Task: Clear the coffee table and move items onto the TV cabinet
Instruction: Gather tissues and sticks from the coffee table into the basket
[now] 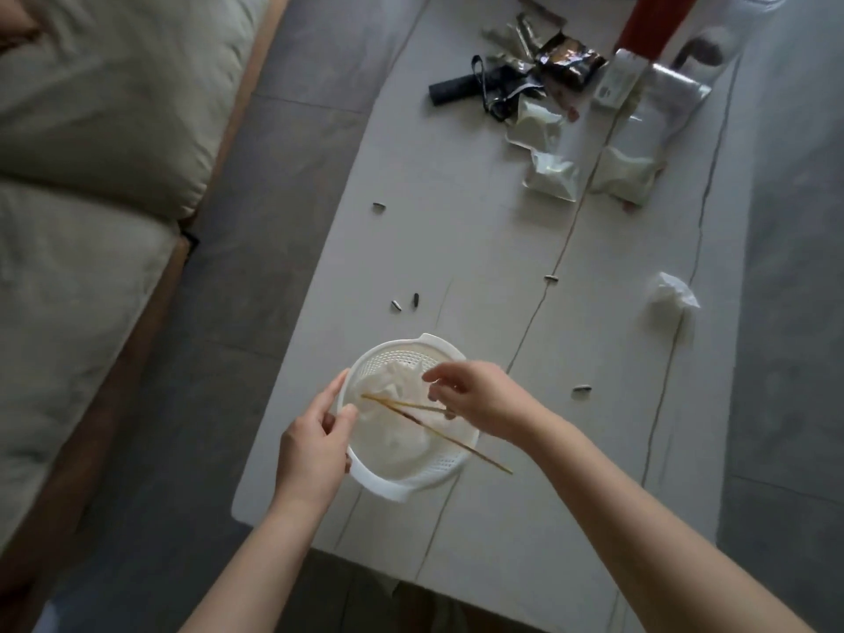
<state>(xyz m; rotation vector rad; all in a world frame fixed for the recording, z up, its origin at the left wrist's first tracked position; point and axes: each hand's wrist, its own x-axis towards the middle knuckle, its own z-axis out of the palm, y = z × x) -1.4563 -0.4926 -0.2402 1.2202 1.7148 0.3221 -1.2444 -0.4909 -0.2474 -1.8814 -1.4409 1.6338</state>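
A white plastic colander basket (450, 466) sits near the front left of the white coffee table (479, 249). My left hand (313, 443) grips its left rim. Crumpled white tissue (395, 381) lies inside it, and thin wooden sticks (484, 459) rest across it, poking out over the right rim. My right hand (479, 397) hovers over the basket with fingers spread, its fingertips touching the sticks. Further back lie several snack packets (550, 173), a dark wrapper (568, 61) and a black strapped handle (450, 91).
A crumpled tissue (671, 292) lies at the table's right side. Sunflower seed shells (397, 305) are scattered over the middle. A beige sofa (91, 153) runs along the left, with grey floor between. A red object (653, 25) stands at the table's far end.
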